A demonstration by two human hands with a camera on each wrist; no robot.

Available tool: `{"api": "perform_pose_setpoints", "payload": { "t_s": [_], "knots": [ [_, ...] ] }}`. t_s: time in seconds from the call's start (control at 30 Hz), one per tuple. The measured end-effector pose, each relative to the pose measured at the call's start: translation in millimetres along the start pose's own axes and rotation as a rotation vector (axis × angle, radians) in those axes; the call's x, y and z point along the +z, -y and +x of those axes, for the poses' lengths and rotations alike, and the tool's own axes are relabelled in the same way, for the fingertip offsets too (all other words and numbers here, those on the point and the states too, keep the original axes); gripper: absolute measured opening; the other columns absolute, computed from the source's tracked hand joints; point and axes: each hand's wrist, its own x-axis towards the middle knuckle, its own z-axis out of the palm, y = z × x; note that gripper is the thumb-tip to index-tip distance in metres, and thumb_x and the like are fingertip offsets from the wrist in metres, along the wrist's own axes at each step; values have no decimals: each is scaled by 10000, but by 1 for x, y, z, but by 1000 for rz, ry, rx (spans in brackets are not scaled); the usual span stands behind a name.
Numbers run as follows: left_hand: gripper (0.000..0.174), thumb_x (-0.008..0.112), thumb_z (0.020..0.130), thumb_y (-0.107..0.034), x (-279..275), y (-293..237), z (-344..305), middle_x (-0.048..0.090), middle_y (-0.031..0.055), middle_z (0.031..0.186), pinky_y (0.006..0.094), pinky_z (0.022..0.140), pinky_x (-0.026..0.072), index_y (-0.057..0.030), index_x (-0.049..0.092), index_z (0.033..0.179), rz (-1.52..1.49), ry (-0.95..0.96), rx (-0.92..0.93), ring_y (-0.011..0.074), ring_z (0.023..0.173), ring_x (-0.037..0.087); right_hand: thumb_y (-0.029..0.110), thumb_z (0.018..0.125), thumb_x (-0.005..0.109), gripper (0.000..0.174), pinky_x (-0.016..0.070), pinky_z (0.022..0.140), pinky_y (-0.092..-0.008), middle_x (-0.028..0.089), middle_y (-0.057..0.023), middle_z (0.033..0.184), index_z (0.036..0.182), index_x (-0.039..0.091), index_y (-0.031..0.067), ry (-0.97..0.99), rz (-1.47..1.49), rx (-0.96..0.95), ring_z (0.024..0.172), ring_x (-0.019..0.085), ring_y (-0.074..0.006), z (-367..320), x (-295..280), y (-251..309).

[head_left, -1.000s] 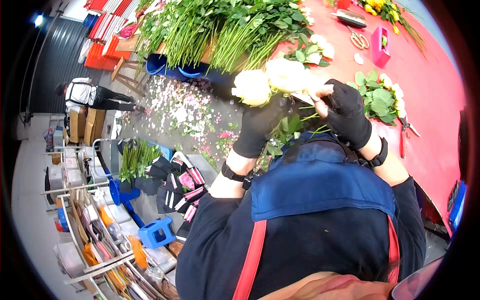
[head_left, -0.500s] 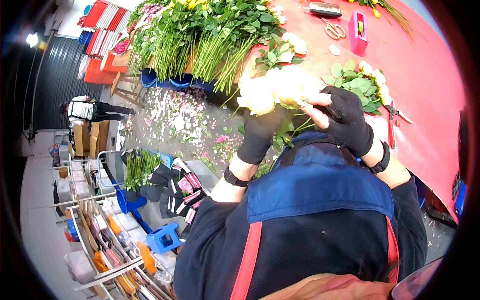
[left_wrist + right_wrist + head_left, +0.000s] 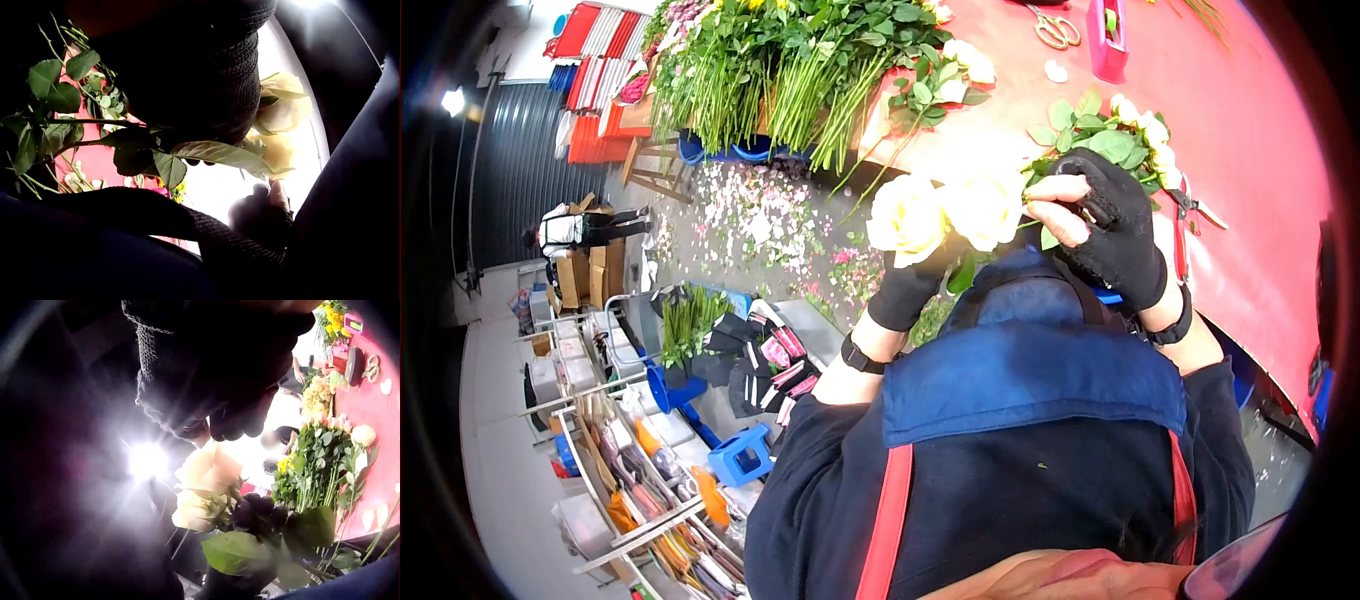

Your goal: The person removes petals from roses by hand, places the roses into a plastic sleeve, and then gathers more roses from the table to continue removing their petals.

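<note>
Two cream roses [image 3: 907,222] stand side by side in front of the person's chest. Below their heads my left hand [image 3: 912,288], in a black fingerless glove, grips the stems; its fingers are mostly hidden behind the blooms. My right hand [image 3: 1108,232], gloved alike, has bent fingers, and its thumb and forefinger pinch at the outer edge of the right-hand rose [image 3: 983,208]. The right wrist view has those bare fingertips right at the pale petals [image 3: 209,467]. Green leaves [image 3: 219,153] on the held stems spread past the left glove in the left wrist view.
On the red table [image 3: 1240,130] lie a leafy bunch of pale roses [image 3: 1115,140], red-handled pruning shears [image 3: 1183,225], scissors [image 3: 1055,30] and a pink tape dispenser [image 3: 1108,45]. Many long-stemmed flowers [image 3: 800,80] lie at the far left end. Petals [image 3: 750,220] litter the floor; another person [image 3: 585,228] bends over boxes.
The head view has shifted, so the table things sit higher and further left. The roses have tilted so their faces turn more toward the head camera, while both hands stay close together at them.
</note>
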Motion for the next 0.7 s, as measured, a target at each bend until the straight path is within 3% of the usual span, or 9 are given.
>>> {"api": "perform_pose_setpoints", "payload": {
  "t_s": [0.13,0.23,0.37,0.43,0.53,0.7],
  "knots": [
    [270,660,802,-153,0,-6,4,679,88,935,344,761,504,-50,645,1051,463,29,116,242,835,622,53,784,749,199,440,600,-314,566,-96,767,967,687,5,49,193,211,666,560,-212,-3,0,3],
    [264,664,771,-141,7,-20,6,678,90,895,345,745,496,-51,648,1019,508,-14,147,257,796,617,59,789,746,209,432,601,-320,558,-91,757,986,687,19,116,163,232,665,549,-199,-5,-5,1],
    [303,620,883,-96,9,-33,2,656,95,1087,353,859,497,-23,602,1176,379,80,-119,219,973,609,50,801,724,115,435,606,-317,561,-81,740,905,692,11,84,226,280,657,550,-191,-9,-7,-4],
    [319,603,931,-78,13,-43,6,645,99,1165,362,914,491,-18,585,1244,369,94,-64,212,1053,604,34,805,716,59,432,607,-299,571,-66,740,837,685,-5,63,229,244,659,549,-157,-11,-8,-11],
    [318,618,923,-74,23,-60,7,662,100,1143,383,930,480,-36,601,1238,416,37,175,241,1052,613,28,803,721,68,432,620,-275,580,-51,758,842,681,-10,36,385,433,681,549,-123,-16,-9,-16],
    [355,580,944,-112,27,-63,4,646,106,1207,360,963,484,-9,560,1284,410,56,9,218,1091,604,34,810,725,72,436,647,-254,598,-40,798,845,683,-12,18,372,476,710,553,-109,-22,-12,-22]
  ]
}}
